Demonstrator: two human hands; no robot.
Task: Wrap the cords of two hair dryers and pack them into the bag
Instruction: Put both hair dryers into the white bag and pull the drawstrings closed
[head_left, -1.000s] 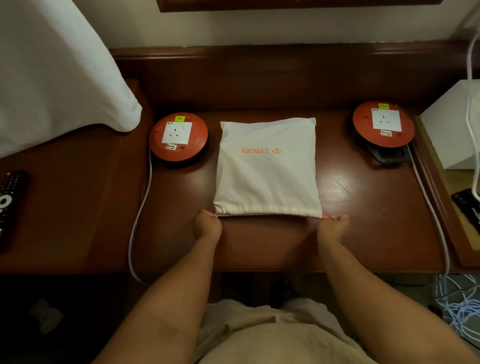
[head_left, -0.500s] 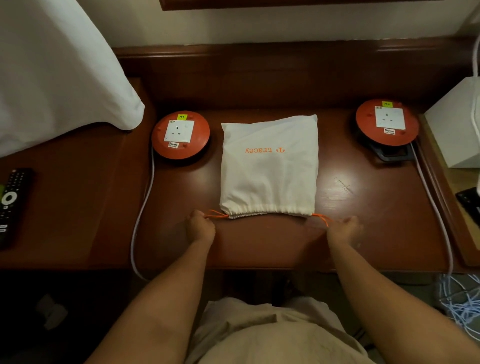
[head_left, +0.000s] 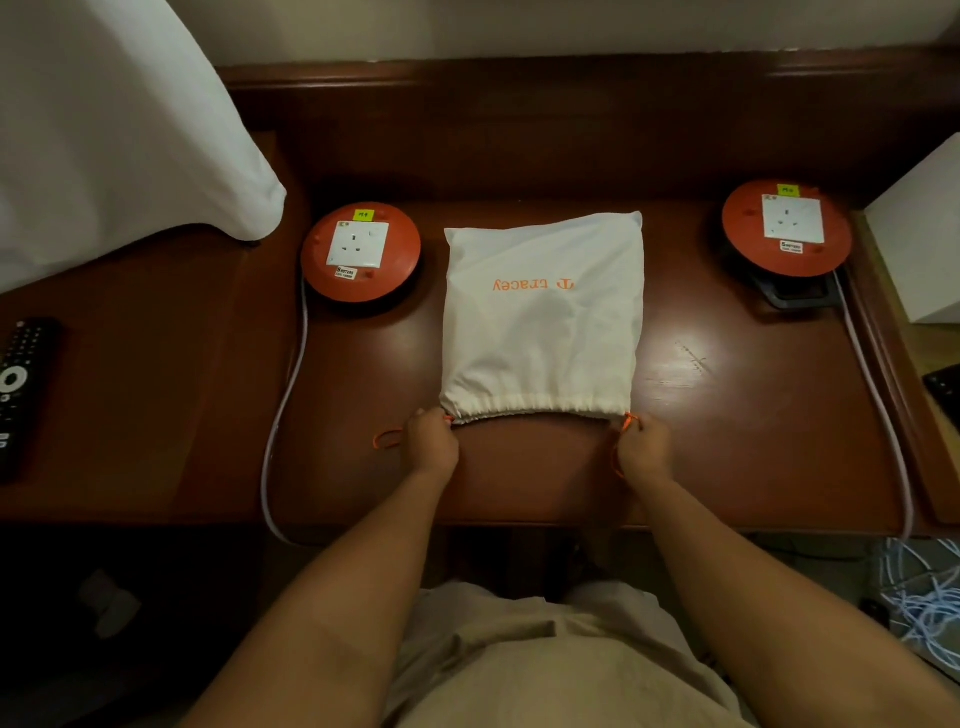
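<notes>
- Your left hand (head_left: 432, 439) sits at the near left corner of the white bag (head_left: 543, 317), fingers curled around the orange drawstring (head_left: 387, 439) where it leaves the gathered mouth; a loop of that string trails out on the tabletop to the left of your knuckles.
- Your right hand (head_left: 644, 444) mirrors it at the near right corner, fingers curled in a pinch on the other end of the orange cord (head_left: 627, 422), with a short length hanging down past the thumb side.
- The bag lies flat in the middle of the dark wooden table (head_left: 727, 415), its mouth puckered along the edge nearest you and its closed end pointing at the wall. Orange lettering on the cloth reads upside down from where you sit.
- The bag looks plump (whatever it holds is hidden by the fabric, so you cannot see any hair dryer or its cord here).
- A round orange socket reel (head_left: 361, 252) rests just beyond the bag's far left corner, its pale cable (head_left: 291, 384) running down over the table's near edge.
- A second orange reel (head_left: 787, 228) stands well to the right of the bag, on a black base, with its own cable running toward you along the table's right side.
- A white pillow (head_left: 114, 135) fills the upper left, and a remote control (head_left: 21, 384) lies at the far left edge.
</notes>
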